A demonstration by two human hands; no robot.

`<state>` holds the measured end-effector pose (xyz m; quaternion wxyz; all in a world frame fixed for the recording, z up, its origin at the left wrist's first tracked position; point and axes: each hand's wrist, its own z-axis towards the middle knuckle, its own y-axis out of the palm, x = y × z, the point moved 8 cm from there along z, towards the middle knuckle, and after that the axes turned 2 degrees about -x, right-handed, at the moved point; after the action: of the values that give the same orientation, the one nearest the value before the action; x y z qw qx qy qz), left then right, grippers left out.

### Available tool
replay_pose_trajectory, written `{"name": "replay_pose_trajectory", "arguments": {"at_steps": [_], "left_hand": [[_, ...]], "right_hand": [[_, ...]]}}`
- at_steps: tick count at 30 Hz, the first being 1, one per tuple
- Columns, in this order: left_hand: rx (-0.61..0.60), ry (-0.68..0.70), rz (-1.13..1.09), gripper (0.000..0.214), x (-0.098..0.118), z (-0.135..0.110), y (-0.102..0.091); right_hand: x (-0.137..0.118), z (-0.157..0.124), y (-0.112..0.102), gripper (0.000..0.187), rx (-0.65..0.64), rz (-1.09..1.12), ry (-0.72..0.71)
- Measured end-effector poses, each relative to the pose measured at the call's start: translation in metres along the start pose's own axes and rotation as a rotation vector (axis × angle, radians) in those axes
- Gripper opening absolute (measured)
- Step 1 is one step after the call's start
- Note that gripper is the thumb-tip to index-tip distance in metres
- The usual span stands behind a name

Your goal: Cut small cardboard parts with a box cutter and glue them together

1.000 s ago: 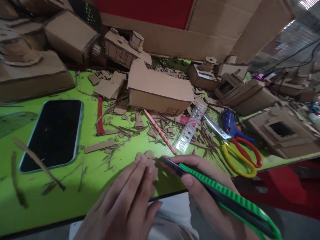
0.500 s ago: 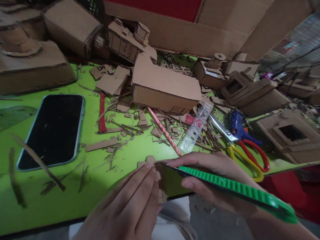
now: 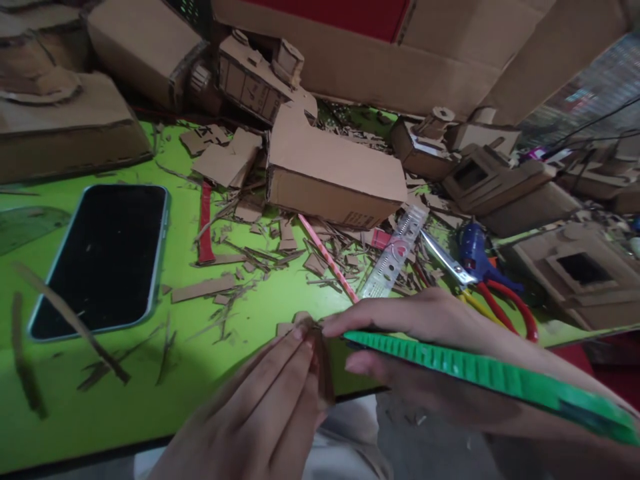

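Note:
My left hand (image 3: 260,407) lies with its fingers stretched out and pressed flat on a small cardboard piece (image 3: 313,347) at the near edge of the green table (image 3: 125,407). My right hand (image 3: 425,347) grips a green utility knife (image 3: 480,377), whose tip end meets the cardboard piece just right of my left fingertips. The knife handle runs off to the lower right. The blade itself is hidden between the fingers and the cardboard.
A black phone (image 3: 103,257) lies face up at the left. Cardboard scraps, a pink pencil (image 3: 327,260), a clear ruler (image 3: 395,253), red-and-yellow scissors (image 3: 480,293) and a blue glue gun (image 3: 475,250) litter the middle. A cardboard box (image 3: 335,170) and several cardboard models stand behind.
The knife handle has swung lower, toward level, and further right. The cardboard piece under my left fingers has tilted up on edge. My left hand stayed pressed on it.

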<state>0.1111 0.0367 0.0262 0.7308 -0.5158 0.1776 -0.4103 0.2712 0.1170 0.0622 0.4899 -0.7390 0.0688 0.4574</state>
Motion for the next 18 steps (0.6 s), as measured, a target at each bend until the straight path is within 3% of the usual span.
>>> {"name": "replay_pose_trajectory", "arguments": {"at_steps": [4, 9, 18], "left_hand": [[-0.011, 0.080, 0.033, 0.037, 0.003, -0.005, 0.004], [0.007, 0.046, 0.044, 0.035, 0.001, -0.007, 0.007], [0.021, 0.048, 0.041, 0.031, 0.003, 0.003, 0.001]], "right_hand": [[0.006, -0.009, -0.006, 0.022, 0.057, 0.091, 0.077], [0.008, -0.024, -0.003, 0.016, 0.237, 0.080, 0.181], [0.002, -0.035, 0.014, 0.019, 0.406, 0.019, 0.133]]}}
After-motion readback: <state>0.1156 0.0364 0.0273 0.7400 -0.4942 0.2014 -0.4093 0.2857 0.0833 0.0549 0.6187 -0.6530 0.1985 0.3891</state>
